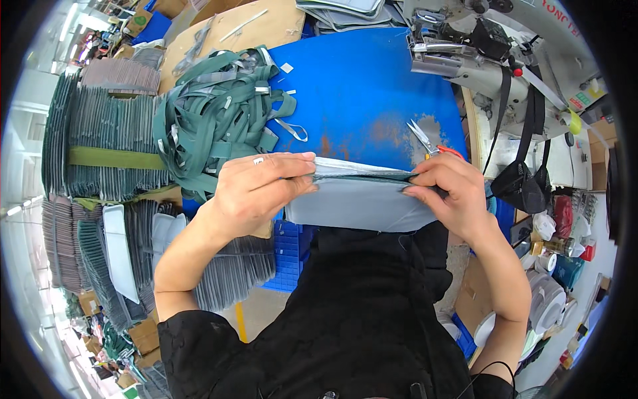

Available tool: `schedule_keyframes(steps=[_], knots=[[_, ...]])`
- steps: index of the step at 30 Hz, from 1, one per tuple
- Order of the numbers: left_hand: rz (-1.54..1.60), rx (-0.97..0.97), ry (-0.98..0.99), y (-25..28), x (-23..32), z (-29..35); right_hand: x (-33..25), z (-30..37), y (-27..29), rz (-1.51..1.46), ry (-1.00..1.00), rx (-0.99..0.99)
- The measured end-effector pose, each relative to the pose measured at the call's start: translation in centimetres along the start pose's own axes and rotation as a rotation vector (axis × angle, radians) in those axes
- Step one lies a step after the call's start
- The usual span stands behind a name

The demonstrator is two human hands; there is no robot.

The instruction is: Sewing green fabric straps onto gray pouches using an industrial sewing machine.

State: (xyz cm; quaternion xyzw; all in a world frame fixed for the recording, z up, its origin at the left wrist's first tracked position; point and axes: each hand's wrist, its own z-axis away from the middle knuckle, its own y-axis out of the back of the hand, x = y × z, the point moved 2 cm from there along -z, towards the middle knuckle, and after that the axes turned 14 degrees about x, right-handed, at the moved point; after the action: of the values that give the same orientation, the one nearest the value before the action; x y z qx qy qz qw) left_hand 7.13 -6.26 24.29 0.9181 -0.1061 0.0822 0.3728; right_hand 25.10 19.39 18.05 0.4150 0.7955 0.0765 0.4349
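A grey fabric panel [362, 207] is stretched level in front of my body, its upper edge showing a dark green band and a whitish strip. My left hand [256, 188] pinches that edge at the left end between thumb and fingers. At the other end my right hand [458, 193] grips the same edge, thumb below and fingers above. Just beyond my right hand, scissors [421, 137] with orange-red handles lie on the blue tabletop [352, 86], blades part open. A tangled heap of green fabric straps [216, 123] is to the left, beyond my left hand.
A sewing machine [465, 50] stands at the far right, with black straps and a black pouch [522, 189] hanging by it. Tall stacks of folded grey-green panels [109, 126] line the left. A blue plastic crate [286, 256] sits below the table edge.
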Motion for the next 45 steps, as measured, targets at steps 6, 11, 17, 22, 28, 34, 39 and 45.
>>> schedule_keyframes(steps=[6,11,17,22,28,34,39,45], knots=[[0.030,0.000,0.068,0.0,-0.1,-0.5,-0.2,-0.4,0.6,-0.040,-0.058,-0.006],[0.054,0.013,0.175,-0.3,-0.5,-0.6,-0.2,-0.7,0.5,-0.032,-0.109,-0.027],[0.055,0.040,0.240,-0.2,-0.7,-0.6,-0.4,-1.3,0.4,-0.043,-0.173,-0.047],[0.065,0.056,0.326,0.1,-0.6,-1.0,-0.6,-1.9,0.4,-0.081,-0.187,-0.028],[0.061,0.121,0.395,1.3,-0.9,-3.4,-1.3,-2.7,1.0,-0.109,-0.264,-0.053],[0.122,0.095,0.501,2.2,-2.4,-7.8,-1.8,-3.6,1.1,-0.341,-0.531,-0.036],[0.250,0.001,0.604,1.0,-4.7,-10.9,-1.2,-3.4,0.4,-0.461,-0.575,-0.013],[0.264,-0.166,0.633,-3.3,-9.8,-14.3,0.6,-2.6,-0.9,-0.545,-0.704,0.092]])
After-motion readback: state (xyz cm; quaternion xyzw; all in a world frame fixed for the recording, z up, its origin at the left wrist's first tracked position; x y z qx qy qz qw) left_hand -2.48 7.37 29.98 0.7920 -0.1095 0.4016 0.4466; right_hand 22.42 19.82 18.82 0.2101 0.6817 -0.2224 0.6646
